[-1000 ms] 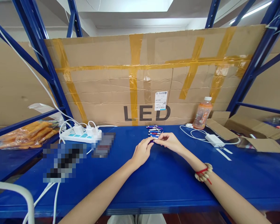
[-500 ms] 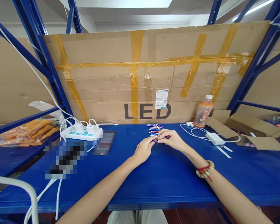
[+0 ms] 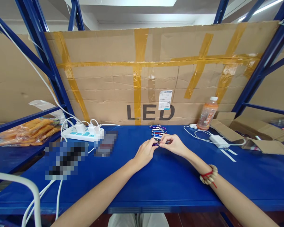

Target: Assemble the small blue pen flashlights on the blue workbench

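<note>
My left hand [image 3: 144,152] and my right hand [image 3: 174,144] meet over the middle of the blue table. Between their fingertips is a slim dark purple pen-like metal tube [image 3: 155,144], pinched from both sides; its exact kind is too small to tell, and the fingers cover most of it. Just beyond the hands lies a row of similar shiny pen-like tubes [image 3: 158,130] in blue, red and purple, with silver parts. My right fingers partly hide the near end of that row.
A white power strip [image 3: 82,135] with plugs and cables lies at the left, near blurred objects. At the right are a drink bottle [image 3: 207,113], a white adapter [image 3: 219,141] with its cable and an open cardboard box [image 3: 257,126]. A cardboard panel [image 3: 104,82] stands behind the blue table [image 3: 137,189].
My right fingers have come down slightly and closed nearer the left ones. More of the purple tube shows between the hands. The view has shifted a little.
</note>
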`<state>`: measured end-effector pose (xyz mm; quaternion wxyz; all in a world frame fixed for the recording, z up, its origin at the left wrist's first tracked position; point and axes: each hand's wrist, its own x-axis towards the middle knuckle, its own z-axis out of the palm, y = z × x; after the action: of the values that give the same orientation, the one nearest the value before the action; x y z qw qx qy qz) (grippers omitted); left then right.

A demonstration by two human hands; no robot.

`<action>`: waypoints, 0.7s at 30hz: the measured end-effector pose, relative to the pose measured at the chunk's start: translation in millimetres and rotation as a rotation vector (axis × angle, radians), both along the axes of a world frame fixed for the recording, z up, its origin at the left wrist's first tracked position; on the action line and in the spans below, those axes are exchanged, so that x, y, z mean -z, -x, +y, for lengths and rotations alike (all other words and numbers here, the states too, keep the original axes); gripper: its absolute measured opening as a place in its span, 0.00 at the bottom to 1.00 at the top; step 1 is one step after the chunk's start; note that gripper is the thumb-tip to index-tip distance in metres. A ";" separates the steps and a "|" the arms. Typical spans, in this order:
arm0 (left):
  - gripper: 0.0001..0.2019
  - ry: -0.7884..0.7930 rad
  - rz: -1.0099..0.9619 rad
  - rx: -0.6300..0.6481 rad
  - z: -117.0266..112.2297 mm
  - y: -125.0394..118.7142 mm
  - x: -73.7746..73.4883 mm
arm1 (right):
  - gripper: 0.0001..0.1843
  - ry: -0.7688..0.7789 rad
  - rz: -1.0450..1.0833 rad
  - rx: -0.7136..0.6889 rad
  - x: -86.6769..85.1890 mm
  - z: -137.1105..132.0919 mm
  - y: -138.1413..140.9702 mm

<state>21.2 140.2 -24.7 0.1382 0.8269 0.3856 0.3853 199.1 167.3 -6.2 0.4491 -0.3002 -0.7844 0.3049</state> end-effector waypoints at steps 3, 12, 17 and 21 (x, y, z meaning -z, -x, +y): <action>0.01 -0.077 0.022 -0.060 0.8 -0.5 1.8 | 0.25 0.074 0.010 0.047 -2.4 -3.0 5.2; 0.06 -0.061 -0.018 -0.074 0.3 -1.7 -2.1 | 0.31 0.265 -0.020 0.089 -1.2 -2.4 9.8; 0.09 0.002 -0.005 -0.101 1.5 -4.5 -4.2 | 0.31 0.257 -0.024 0.115 -1.1 -0.8 10.0; 0.13 0.040 0.019 -0.115 -1.4 -6.7 -7.3 | 0.28 0.124 -0.020 0.179 -5.0 0.3 6.6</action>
<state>27.8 138.8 -17.4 0.1285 0.8040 0.4414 0.3771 192.5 167.6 -1.2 0.4474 -0.3992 -0.7384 0.3085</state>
